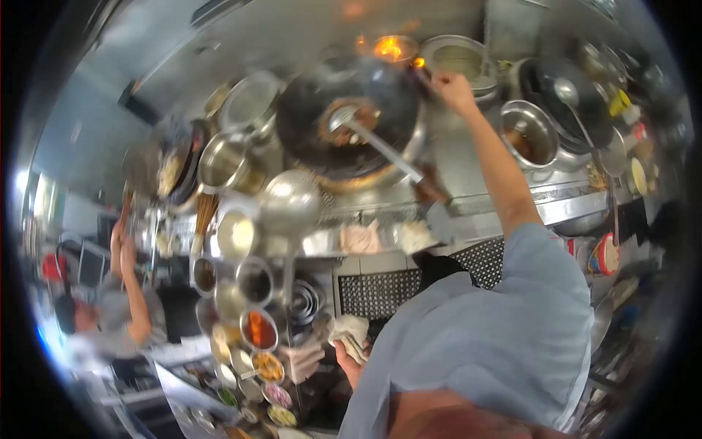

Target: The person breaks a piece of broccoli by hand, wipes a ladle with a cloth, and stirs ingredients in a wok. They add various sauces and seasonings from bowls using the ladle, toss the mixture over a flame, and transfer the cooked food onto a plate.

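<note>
In the head view, my left hand [349,363] is low beside my body, closed round a folded pale cloth [351,333]. Stretched forward past the stove, my right hand [453,91] is closed at the back edge, near a small flame; what its fingers hold, if anything, is too blurred to make out. A big dark wok [300,102] sits to the left of that hand with brown food [340,135] in its bottom. Resting in the wok is a ladle [380,146], its handle slanting over the near rim, with neither hand on it.
Flames [389,48] burn behind the wok. A steel pot [528,132] stands at right, a perforated strainer [290,196] at left. Below it are several seasoning bowls, one of red sauce [259,329]. Another person [121,314] works at far left.
</note>
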Tool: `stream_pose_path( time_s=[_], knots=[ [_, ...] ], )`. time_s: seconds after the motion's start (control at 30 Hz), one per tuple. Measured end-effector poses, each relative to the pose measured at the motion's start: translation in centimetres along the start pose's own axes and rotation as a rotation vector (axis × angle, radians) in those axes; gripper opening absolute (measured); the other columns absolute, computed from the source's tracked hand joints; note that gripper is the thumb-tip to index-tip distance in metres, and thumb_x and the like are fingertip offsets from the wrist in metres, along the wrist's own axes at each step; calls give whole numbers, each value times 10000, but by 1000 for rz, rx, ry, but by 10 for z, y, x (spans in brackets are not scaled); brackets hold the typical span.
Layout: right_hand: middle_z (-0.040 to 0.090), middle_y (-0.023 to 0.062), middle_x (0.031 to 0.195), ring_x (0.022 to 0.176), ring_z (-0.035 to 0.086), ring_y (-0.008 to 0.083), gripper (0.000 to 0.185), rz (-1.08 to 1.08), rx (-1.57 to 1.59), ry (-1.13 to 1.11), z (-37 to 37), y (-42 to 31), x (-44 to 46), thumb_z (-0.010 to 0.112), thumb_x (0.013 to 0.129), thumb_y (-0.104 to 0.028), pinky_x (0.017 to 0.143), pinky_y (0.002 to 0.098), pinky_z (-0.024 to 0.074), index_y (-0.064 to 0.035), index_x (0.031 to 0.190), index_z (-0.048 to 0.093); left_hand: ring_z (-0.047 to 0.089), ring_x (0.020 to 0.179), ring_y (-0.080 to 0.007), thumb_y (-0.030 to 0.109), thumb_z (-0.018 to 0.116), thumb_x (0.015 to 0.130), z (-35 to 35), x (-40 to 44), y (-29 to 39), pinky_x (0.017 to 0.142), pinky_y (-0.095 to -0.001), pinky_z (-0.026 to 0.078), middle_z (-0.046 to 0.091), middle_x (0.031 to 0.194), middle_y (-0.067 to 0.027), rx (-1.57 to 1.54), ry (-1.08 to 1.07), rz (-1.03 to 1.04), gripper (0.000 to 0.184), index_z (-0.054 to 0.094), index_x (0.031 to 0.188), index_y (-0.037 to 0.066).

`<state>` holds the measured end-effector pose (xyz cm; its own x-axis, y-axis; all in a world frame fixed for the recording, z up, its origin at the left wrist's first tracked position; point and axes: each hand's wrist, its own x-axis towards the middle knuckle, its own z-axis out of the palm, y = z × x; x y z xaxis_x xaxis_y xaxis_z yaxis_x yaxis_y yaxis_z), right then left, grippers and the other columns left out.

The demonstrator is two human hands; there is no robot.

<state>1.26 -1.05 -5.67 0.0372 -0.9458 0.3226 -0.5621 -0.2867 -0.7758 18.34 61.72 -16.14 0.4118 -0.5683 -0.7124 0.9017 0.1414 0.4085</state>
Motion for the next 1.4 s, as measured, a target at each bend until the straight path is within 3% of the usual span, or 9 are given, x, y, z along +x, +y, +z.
stream_pose_path(
  time_s=[0.13, 0.3, 0.33, 0.43, 0.5, 0.63, 0.7, 1.13, 1.4],
  knots=[
    [682, 90, 737, 676, 634, 114, 137, 385, 262, 36, -42, 108, 50, 653, 791, -156, 626, 273, 501, -39, 810, 720, 571, 616, -222, 621, 509, 831, 103, 23, -32, 492, -296, 452, 626, 904, -88, 150, 163, 84, 598, 501, 1172, 130],
    [656, 119, 798, 706, 651, 208, 214, 158, 244, 44, -69, 238, 182, 618, 764, -77, 596, 306, 514, 51, 933, 648, 621, 776, -268, 588, 512, 845, 136, 65, -26, 545, -343, 522, 630, 1024, -97, 100, 58, -169, 580, 521, 1183, 116],
    [667, 128, 844, 767, 661, 228, 186, 218, 744, 72, -71, 245, 199, 616, 769, -84, 623, 329, 516, 11, 922, 663, 624, 831, -286, 574, 506, 856, 152, 67, -26, 567, -378, 536, 623, 1054, -104, 42, 9, -112, 578, 518, 1195, 107],
    [665, 163, 905, 862, 655, 260, 172, -488, -777, 12, -98, 235, 231, 618, 807, -92, 712, 337, 525, 33, 920, 656, 626, 893, -329, 546, 478, 883, 165, 73, -26, 618, -441, 557, 605, 1092, -151, 31, -138, 11, 589, 491, 1223, 65],
    [668, 159, 941, 868, 662, 249, 175, 267, 846, 36, -64, 310, 290, 620, 821, -145, 739, 346, 517, -13, 923, 673, 626, 881, -357, 533, 483, 886, 159, 78, -30, 568, -411, 559, 598, 1086, -191, -97, -242, -49, 591, 478, 1229, 52],
    [678, 149, 899, 843, 671, 211, 177, 467, 664, -140, -63, 261, 269, 590, 826, -168, 736, 341, 509, -55, 928, 681, 623, 877, -395, 517, 500, 883, 186, 71, -38, 509, -382, 561, 572, 1112, -235, -188, -313, -43, 622, 437, 1272, 37],
    [681, 165, 814, 825, 675, 225, 214, 151, -364, -155, -60, 238, 246, 577, 831, -183, 720, 339, 512, -34, 951, 674, 617, 895, -419, 508, 516, 878, 199, 64, -40, 476, -365, 565, 540, 1149, -259, -68, -342, -48, 668, 380, 1321, 27],
    [588, 240, 1165, 1021, 605, 343, 585, -4, -181, -951, -3, -69, -134, 598, 851, -244, 888, 389, 459, -24, 1359, 408, 629, 835, -324, 512, 486, 889, 188, 92, -8, 484, -285, 509, 567, 1134, -196, 123, -322, -74, 662, 375, 1335, 36],
    [630, 169, 834, 498, 563, 196, 596, 123, -93, -683, 39, -66, -152, 517, 892, -165, 495, 345, 475, -169, 1447, 298, 607, 965, -315, 578, 324, 935, 234, 154, 61, 644, -418, 547, 570, 1155, -147, 156, -329, -132, 614, 412, 1324, 111]
  ],
)
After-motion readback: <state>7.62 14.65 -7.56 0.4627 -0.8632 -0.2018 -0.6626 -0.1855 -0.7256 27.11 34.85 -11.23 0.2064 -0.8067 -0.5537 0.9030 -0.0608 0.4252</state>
